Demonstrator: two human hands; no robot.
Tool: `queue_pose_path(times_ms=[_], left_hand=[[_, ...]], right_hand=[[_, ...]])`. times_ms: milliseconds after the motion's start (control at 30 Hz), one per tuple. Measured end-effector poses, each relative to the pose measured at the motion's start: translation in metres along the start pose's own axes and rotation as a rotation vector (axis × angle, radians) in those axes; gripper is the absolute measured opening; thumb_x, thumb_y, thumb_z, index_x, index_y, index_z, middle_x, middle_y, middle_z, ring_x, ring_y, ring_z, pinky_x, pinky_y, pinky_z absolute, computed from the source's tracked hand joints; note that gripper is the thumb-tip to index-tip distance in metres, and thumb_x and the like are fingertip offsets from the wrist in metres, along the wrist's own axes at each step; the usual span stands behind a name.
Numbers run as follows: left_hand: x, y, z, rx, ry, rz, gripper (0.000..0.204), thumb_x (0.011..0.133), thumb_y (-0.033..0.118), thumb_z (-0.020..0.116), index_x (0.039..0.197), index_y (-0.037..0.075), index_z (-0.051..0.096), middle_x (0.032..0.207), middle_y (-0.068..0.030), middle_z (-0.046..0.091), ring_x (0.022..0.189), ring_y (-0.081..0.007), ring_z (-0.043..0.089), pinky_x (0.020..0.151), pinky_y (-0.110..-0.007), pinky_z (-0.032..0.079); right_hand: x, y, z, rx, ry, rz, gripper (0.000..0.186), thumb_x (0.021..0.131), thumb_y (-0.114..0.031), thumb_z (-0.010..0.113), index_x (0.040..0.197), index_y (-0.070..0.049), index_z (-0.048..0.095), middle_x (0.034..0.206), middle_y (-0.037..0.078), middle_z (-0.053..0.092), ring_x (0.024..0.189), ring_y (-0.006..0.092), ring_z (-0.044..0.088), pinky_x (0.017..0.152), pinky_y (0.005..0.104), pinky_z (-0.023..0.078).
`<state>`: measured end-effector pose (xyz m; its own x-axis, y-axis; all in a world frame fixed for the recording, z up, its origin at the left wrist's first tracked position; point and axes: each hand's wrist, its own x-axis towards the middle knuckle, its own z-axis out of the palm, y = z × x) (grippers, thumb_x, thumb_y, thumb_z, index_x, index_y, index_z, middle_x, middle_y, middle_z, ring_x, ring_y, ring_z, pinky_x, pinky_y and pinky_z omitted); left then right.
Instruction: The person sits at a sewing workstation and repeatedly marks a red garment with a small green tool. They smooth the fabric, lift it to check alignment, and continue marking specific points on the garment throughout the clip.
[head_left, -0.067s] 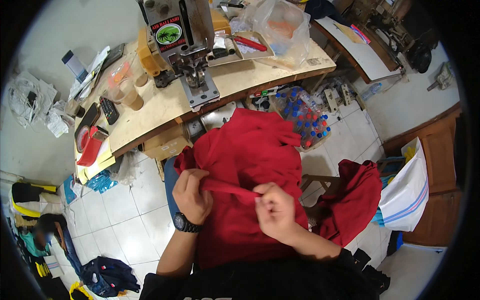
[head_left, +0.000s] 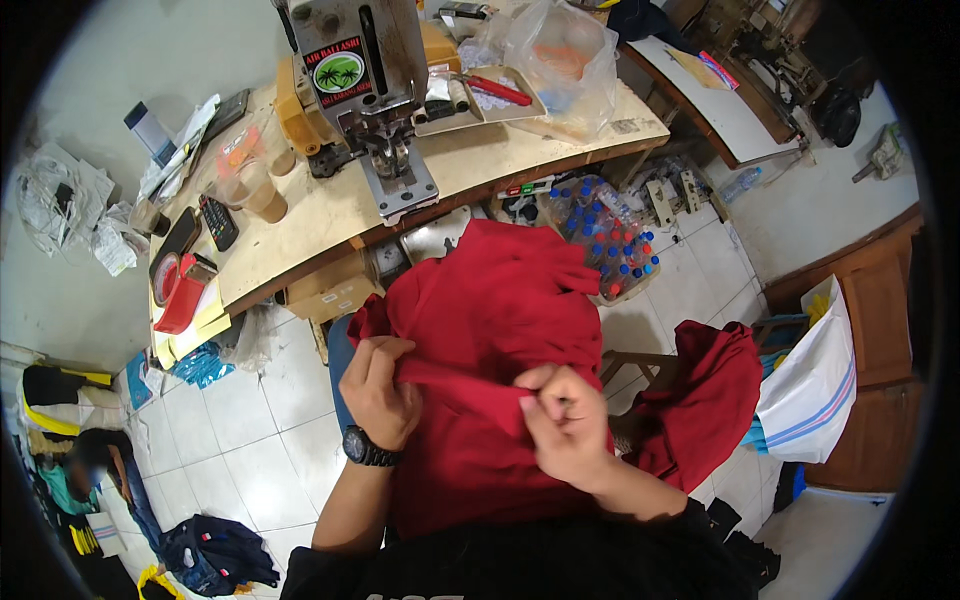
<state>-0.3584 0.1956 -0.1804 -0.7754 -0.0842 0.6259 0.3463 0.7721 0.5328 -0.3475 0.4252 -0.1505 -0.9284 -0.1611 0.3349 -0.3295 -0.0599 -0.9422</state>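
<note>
A large piece of red fabric [head_left: 490,290] lies bunched across my lap. My left hand [head_left: 381,392], with a black watch on the wrist, is closed on a folded edge of it. To the right, my right hand [head_left: 565,425] pinches the same edge, its fingers slightly blurred. Between the two hands a narrow folded strip of the fabric runs taut, sloping down to the right. The fingertips of my left hand are partly hidden behind its knuckles and the cloth.
Ahead stands a sewing machine [head_left: 385,130] on a wooden table [head_left: 480,165], with a tray [head_left: 510,112] and plastic cups [head_left: 262,195]. Bottles with blue and red caps [head_left: 610,240] sit beneath. More red cloth [head_left: 700,400] hangs at my right. A person [head_left: 95,470] is at far left.
My right hand has shifted slightly right and turned, and the strip beside it looks wider. My left hand has moved slightly left, still on the fabric.
</note>
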Motion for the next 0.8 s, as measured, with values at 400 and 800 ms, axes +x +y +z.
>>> queue_pose_path(times_ms=[400, 800], left_hand=[[0.205, 0.043, -0.125, 0.127, 0.271, 0.274, 0.032, 0.081, -0.003, 0.044, 0.096, -0.002, 0.072, 0.093, -0.0137, 0.067, 0.088, -0.0307, 0.069, 0.084, -0.039, 0.057], [0.27, 0.076, -0.223, -0.928, 0.088, -0.006, 0.028, 0.105, 0.002, 0.049, 0.126, -0.004, 0.067, 0.118, -0.0141, 0.074, 0.104, -0.0196, 0.074, 0.096, -0.034, 0.063]], right_hand=[[0.148, -0.16, -0.176, -1.319, 0.275, -0.469, 0.031, 0.073, 0.018, 0.054, 0.096, -0.002, 0.049, 0.088, 0.019, 0.055, 0.086, 0.0422, 0.062, 0.078, 0.0479, 0.049], [0.182, -0.289, -0.208, -0.216, -0.124, -0.516, 0.021, 0.1, -0.008, 0.061, 0.12, -0.003, 0.06, 0.125, 0.017, 0.068, 0.112, 0.0228, 0.071, 0.094, 0.0328, 0.057]])
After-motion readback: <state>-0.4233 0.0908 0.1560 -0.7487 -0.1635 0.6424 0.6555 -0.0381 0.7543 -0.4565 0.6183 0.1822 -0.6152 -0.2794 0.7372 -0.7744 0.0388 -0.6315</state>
